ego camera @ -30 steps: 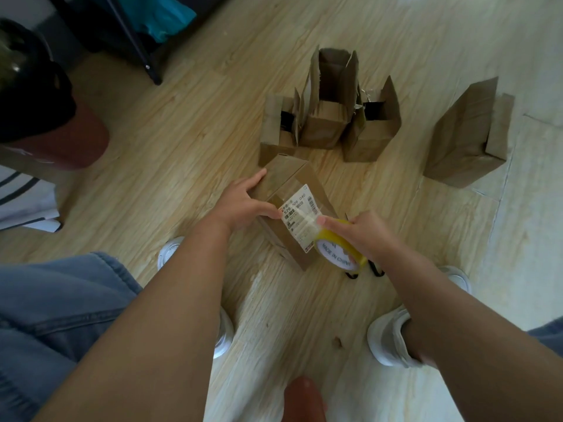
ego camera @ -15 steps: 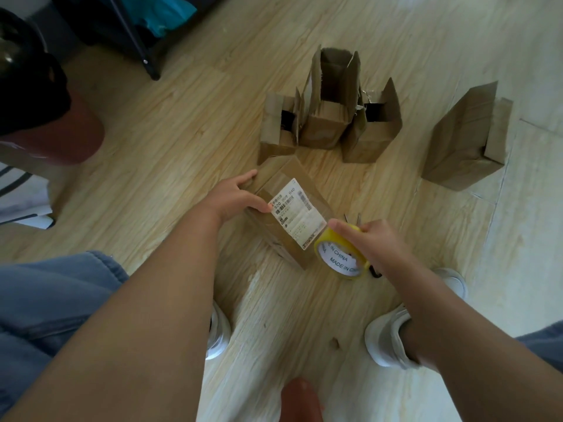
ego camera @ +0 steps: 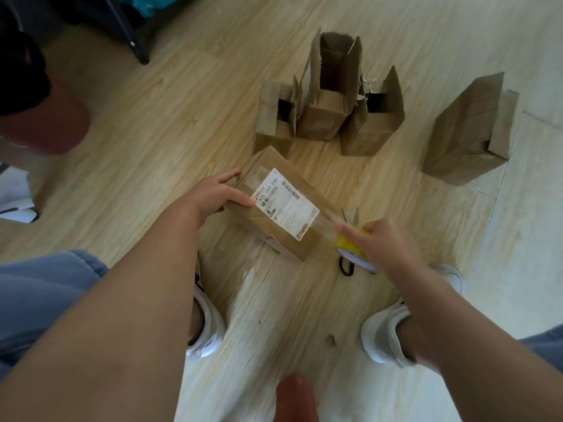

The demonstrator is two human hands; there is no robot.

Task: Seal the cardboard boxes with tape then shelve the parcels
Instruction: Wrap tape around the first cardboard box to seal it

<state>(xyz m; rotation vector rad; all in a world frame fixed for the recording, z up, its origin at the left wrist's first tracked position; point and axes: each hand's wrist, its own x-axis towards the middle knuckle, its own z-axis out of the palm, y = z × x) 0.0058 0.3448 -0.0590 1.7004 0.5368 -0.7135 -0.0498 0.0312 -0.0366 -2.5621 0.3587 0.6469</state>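
A brown cardboard box with a white shipping label lies on the wooden floor in front of me. My left hand grips its left end, thumb on the label's edge. My right hand holds a yellow tape roll just off the box's right end, and a clear strip of tape stretches from the roll across the box top. Scissors lie on the floor partly under my right hand.
Three open cardboard boxes stand clustered behind the labelled one. A closed box leans at the right. A dark red stool is at the left, a black rack leg at the back. My white shoes flank the floor below.
My right hand has drawn the tape roll rightward and off the end of the box, laying tape over the label. The left hand kept its hold on the box.
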